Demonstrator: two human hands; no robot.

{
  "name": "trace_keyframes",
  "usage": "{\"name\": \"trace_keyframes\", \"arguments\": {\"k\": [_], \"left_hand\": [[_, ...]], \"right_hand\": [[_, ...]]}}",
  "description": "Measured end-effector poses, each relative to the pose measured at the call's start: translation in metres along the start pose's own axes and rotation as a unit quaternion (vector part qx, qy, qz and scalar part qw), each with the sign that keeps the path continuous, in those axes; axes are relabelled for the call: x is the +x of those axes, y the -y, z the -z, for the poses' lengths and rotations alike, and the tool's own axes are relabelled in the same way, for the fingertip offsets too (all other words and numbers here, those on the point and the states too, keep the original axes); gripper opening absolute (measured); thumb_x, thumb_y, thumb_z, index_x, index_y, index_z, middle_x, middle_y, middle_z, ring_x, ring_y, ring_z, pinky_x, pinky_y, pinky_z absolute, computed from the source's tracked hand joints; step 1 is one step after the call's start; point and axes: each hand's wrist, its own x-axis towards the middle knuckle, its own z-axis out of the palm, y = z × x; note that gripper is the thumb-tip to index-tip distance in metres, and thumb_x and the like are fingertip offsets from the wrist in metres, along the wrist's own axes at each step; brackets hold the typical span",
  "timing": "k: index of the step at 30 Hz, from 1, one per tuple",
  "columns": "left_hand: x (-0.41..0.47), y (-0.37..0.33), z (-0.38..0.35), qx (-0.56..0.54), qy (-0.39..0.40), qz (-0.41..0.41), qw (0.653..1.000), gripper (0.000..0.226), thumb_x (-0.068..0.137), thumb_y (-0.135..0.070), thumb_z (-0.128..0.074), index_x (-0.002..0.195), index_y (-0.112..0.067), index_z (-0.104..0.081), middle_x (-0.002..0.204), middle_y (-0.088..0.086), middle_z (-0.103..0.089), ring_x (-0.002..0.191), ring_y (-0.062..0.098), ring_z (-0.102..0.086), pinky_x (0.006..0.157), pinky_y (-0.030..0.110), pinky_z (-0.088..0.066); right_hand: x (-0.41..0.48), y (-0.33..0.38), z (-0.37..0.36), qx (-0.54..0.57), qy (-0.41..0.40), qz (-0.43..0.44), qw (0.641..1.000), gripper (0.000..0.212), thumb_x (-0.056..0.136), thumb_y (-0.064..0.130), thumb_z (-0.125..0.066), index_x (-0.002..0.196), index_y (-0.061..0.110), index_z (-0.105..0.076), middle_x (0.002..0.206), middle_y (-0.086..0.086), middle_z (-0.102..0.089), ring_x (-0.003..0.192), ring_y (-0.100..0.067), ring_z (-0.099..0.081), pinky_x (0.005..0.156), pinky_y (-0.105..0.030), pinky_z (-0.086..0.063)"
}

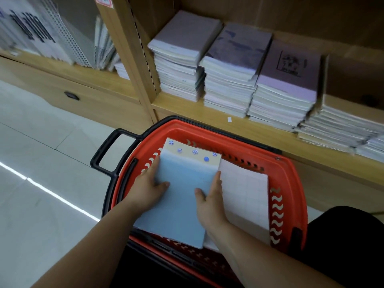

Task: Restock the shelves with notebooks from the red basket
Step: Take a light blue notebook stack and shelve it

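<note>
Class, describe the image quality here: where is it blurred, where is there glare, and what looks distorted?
Head view: the notebook stacks on the shelf are motion-blurred; a bright glare streak crosses the floor tiles; wide-angle distortion tilts the shelf upright; the blue notebook and both hands stay fairly sharp.

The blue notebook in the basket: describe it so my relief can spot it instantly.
Find the red basket on the floor before the wooden shelf. The blue notebook lies on its left side, gripped between the left hand and right hand. Unlike the white gridded notebook beside it, it has a beige strip with blue dots.
</note>
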Motion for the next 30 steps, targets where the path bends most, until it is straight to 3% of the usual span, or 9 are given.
{"name": "trace_keyframes", "arguments": {"k": [3, 5, 7, 10, 13, 19, 24, 26, 30], "left_hand": [[-0.001, -0.004, 0.007, -0.036, -0.008, -0.011, 0.999, 0.08, 0.094, -0.021, -0.067, 0.154, -0.048, -0.021, 0.145, 0.0, -0.046, 0.121, 0.021, -0.057, 0.096, 0.042, -0.053], [-0.002, -0.008, 0.012, -0.13, 0.01, -0.009, 0.991, 0.076, 0.093, -0.013, -0.069, 0.152, -0.045, -0.034, 0.136, -0.003, -0.056, 0.105, 0.016, -0.069, 0.079, 0.033, -0.059], [-0.003, -0.012, 0.015, -0.215, 0.042, 0.015, 0.976, 0.076, 0.091, -0.01, -0.071, 0.146, -0.052, -0.04, 0.13, -0.002, -0.062, 0.099, 0.019, -0.073, 0.073, 0.037, -0.062], [-0.007, -0.017, 0.014, -0.236, 0.06, 0.037, 0.969, 0.077, 0.09, -0.014, -0.072, 0.139, -0.064, -0.039, 0.128, 0.0, -0.065, 0.101, 0.026, -0.073, 0.078, 0.046, -0.062], [-0.013, -0.025, 0.012, -0.24, 0.048, 0.029, 0.969, 0.078, 0.091, -0.009, -0.07, 0.141, -0.061, -0.039, 0.128, 0.0, -0.064, 0.101, 0.024, -0.073, 0.079, 0.046, -0.062], [-0.042, -0.052, 0.011, -0.281, 0.003, -0.012, 0.96, 0.077, 0.091, 0.003, -0.065, 0.146, -0.048, -0.043, 0.122, 0.002, -0.065, 0.091, 0.018, -0.074, 0.066, 0.031, -0.061], [-0.059, -0.065, 0.025, -0.284, -0.032, -0.077, 0.955, 0.078, 0.091, 0.003, -0.066, 0.142, -0.052, -0.046, 0.131, -0.003, -0.065, 0.104, 0.021, -0.072, 0.08, 0.043, -0.061], [-0.064, -0.077, 0.036, -0.296, -0.053, -0.102, 0.948, 0.077, 0.09, 0.007, -0.064, 0.143, -0.047, -0.048, 0.128, -0.003, -0.069, 0.107, 0.023, -0.071, 0.08, 0.039, -0.06], [-0.075, -0.108, 0.068, -0.327, -0.102, -0.144, 0.928, 0.073, 0.09, 0.007, -0.064, 0.141, -0.043, -0.051, 0.117, 0.0, -0.073, 0.097, 0.026, -0.074, 0.077, 0.044, -0.062]], "right_hand": [[0.002, -0.007, 0.003, 0.03, 0.005, -0.005, 1.0, 0.083, 0.104, 0.02, -0.052, 0.16, 0.036, 0.008, 0.143, 0.018, -0.031, 0.123, -0.002, -0.041, 0.095, -0.023, -0.039], [0.003, -0.012, 0.006, 0.056, 0.009, -0.012, 0.998, 0.082, 0.103, 0.023, -0.053, 0.158, 0.044, 0.004, 0.143, 0.015, -0.041, 0.121, -0.005, -0.052, 0.096, -0.032, -0.05], [0.004, -0.012, 0.007, 0.069, 0.015, -0.021, 0.997, 0.081, 0.103, 0.025, -0.054, 0.156, 0.049, 0.002, 0.143, 0.012, -0.045, 0.122, -0.009, -0.055, 0.1, -0.042, -0.053], [0.002, -0.01, 0.01, 0.077, 0.029, -0.022, 0.996, 0.082, 0.102, 0.023, -0.055, 0.156, 0.049, 0.002, 0.145, 0.011, -0.043, 0.126, -0.011, -0.053, 0.103, -0.046, -0.052], [0.003, -0.008, 0.011, 0.077, 0.033, -0.02, 0.996, 0.083, 0.102, 0.022, -0.056, 0.156, 0.048, 0.001, 0.149, 0.009, -0.042, 0.13, -0.013, -0.051, 0.107, -0.048, -0.049], [0.003, -0.001, 0.021, 0.053, 0.036, 0.003, 0.998, 0.069, 0.103, 0.03, -0.054, 0.157, 0.046, -0.015, 0.145, 0.01, -0.049, 0.123, -0.01, -0.057, 0.105, -0.041, -0.05], [0.005, 0.031, 0.029, 0.092, 0.067, 0.039, 0.993, 0.065, 0.104, 0.033, -0.051, 0.156, 0.049, -0.015, 0.132, 0.032, -0.047, 0.124, 0.0, -0.051, 0.111, -0.033, -0.041], [0.007, 0.05, 0.028, 0.137, 0.085, 0.042, 0.986, 0.062, 0.104, 0.036, -0.051, 0.152, 0.057, -0.018, 0.128, 0.039, -0.047, 0.117, 0.009, -0.051, 0.105, -0.027, -0.041], [0.009, 0.086, 0.024, 0.196, 0.12, 0.075, 0.97, 0.051, 0.106, 0.038, -0.046, 0.131, 0.078, -0.027, 0.135, 0.042, -0.051, 0.131, 0.004, -0.05, 0.115, -0.035, -0.04]]}}
